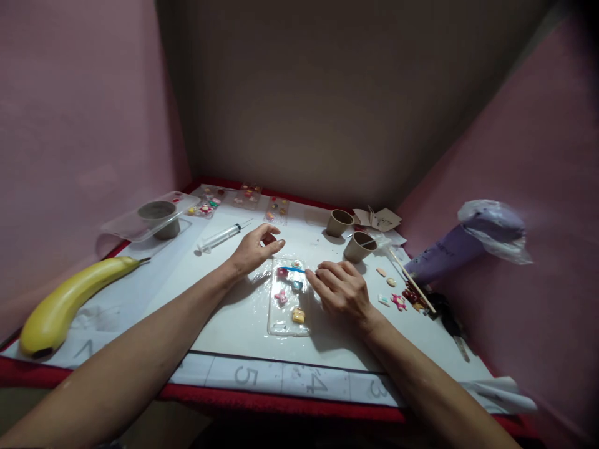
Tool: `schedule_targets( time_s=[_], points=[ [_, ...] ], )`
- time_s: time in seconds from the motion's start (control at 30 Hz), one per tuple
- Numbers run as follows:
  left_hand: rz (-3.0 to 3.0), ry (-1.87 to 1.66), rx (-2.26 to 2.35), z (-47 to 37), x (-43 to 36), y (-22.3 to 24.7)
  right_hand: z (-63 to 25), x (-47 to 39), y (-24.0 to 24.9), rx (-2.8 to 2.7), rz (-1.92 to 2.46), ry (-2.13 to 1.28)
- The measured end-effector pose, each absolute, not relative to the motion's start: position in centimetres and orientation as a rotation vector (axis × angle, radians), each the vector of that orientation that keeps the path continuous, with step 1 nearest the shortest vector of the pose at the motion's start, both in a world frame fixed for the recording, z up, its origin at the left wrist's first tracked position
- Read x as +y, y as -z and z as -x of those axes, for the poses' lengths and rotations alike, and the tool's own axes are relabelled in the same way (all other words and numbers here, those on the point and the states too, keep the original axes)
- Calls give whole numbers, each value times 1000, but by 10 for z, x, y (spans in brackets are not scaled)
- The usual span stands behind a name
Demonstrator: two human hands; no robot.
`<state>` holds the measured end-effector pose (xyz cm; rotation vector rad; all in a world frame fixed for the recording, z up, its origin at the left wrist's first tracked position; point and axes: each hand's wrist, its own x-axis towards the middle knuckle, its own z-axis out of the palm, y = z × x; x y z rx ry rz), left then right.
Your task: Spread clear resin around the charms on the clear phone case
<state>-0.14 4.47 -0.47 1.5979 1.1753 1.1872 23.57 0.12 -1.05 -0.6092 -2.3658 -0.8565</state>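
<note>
A clear case (286, 319) bearing small charms (298, 315) lies on the white sheet (229, 333). The right hand (344, 290) pinches a blue stick (292, 269) over its far end; the left hand (256, 249), thumb and fingers parted, hovers beside it. The nearer paper strip (269, 378) shows 5, 4, 3; the purple roll's (442, 254) lettering is unclear.

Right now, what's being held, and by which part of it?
Right hand: a thin blue stick, held toward its right end, which the hand partly hides. Left hand: nothing held.
</note>
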Motion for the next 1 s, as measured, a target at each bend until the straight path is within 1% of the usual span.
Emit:
schedule_targets(
  time_s=[0.23, 0.33, 0.47, 0.67, 0.73, 0.83, 1.0],
  points=[
    [-1613, -1187, 1180, 2, 45, 7, -244, -5, 5, -2317, 611, 811],
    [-1599, -1185, 1180, 2, 45, 7, -246, -5, 6, -2268, 650, 702],
    [-1611, -1167, 1186, 3, 46, 7, -245, -1, 11, -2179, 746, 358],
    [-1637, -1177, 1211, 2, 47, 6, -244, -2, 15, -1909, 952, -557],
    [-1634, -1179, 1209, 2, 46, 6, -243, -3, 13, -1824, 1030, -757],
    [-1622, -1189, 1204, 1, 45, 5, -242, -4, 10, -1766, 1100, -880],
    [-1609, -1215, 1214, 1, 44, 3, -242, -4, 9, -1737, 1146, -923]
  ],
)
